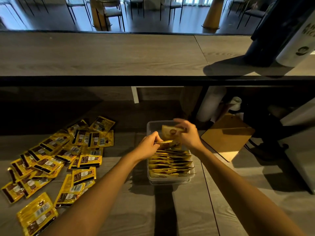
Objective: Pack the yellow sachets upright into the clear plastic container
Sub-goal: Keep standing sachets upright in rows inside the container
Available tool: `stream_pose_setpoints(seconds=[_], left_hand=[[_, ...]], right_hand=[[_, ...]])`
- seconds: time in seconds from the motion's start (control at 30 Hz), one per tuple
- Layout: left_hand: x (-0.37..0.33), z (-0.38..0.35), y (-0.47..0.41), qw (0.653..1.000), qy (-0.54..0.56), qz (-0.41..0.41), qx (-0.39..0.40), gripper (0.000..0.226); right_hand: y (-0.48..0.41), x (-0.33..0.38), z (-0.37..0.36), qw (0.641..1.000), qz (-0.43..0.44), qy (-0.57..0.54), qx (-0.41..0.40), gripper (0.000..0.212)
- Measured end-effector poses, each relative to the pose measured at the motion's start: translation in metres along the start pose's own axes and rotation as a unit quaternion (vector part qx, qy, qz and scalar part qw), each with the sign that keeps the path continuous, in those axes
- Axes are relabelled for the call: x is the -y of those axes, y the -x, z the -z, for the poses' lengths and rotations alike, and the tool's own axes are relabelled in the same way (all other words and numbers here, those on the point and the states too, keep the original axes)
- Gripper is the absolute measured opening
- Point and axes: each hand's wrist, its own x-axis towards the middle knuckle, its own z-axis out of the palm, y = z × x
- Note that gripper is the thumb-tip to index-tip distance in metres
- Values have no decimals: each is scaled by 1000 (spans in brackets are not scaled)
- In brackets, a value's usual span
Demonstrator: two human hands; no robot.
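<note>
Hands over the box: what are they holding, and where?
Right hand pinches a yellow sachet by its right edge; left hand grips another yellow sachet by its left end.

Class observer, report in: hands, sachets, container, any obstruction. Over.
Right hand holds one sachet above the clear container; left hand pinches another at the packed row. Loose pile waits left. Nothing blocking.

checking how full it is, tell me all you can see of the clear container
The container is a clear plastic rectangular tub with rounded corners, standing on the wooden table. Yellow sachets stand on edge in a row filling its near part; the far end is still open. Both hands work over that end, each holding a sachet.
</note>
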Motion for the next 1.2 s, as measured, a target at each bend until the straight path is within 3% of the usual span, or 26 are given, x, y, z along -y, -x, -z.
stream_pose_setpoints(seconds=[0.1, 0.2, 0.33, 0.73, 1.2], left_hand=[[1, 0, 1, 996, -80, 5, 45, 29], [-3, -2, 0, 980, -188, -17, 60, 42], [0, -2, -3, 958, -277, -11, 75, 38], [12, -17, 38, 964, -250, 4, 89, 37], [28, -58, 123, 946, -316, 5, 70, 35]], right_hand=[[8, -10, -5, 989, -37, 95, 109, 54], [10, -12, -1, 967, -29, 205, 145, 48], [13, -8, 8, 930, -20, 307, 202, 36], [53, -5, 7, 880, -16, 379, 285, 40], [149, -24, -4, 866, 30, 372, 333, 39]])
